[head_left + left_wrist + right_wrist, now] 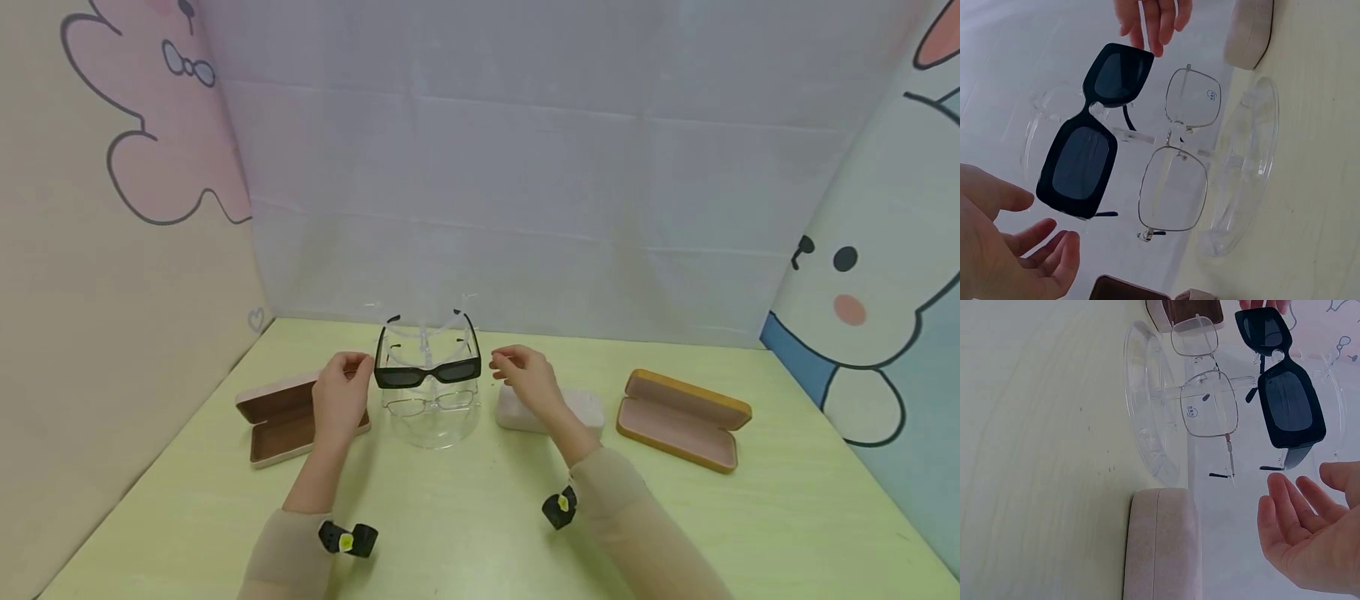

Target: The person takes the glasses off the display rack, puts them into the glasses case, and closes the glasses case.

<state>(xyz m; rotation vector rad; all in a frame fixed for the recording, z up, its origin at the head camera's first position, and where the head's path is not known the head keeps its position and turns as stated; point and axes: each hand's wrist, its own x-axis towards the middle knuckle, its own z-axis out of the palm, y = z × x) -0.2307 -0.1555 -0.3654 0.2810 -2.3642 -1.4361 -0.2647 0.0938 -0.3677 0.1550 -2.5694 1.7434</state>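
Note:
Black thick-framed sunglasses [428, 373] rest on the upper tier of a clear plastic display stand [435, 434]. Below them on the same stand sit thin metal-framed eyeglasses [1172, 189] with clear lenses. My left hand [341, 398] is beside the left end of the sunglasses; in the left wrist view its thumb and loosely bent fingers [1054, 262] are apart with nothing between them. On the other side, my right hand [528, 379] is a little away from the right end, its fingers [1297, 515] relaxed and holding nothing.
Behind my left forearm lies an open case [281, 425] with a brown lining. A closed pale case [585, 410] stands partly behind my right wrist. Further right is an open yellow-brown case [678, 421] with a pinkish lining. A pale curtain [517, 183] hangs behind the table [465, 517].

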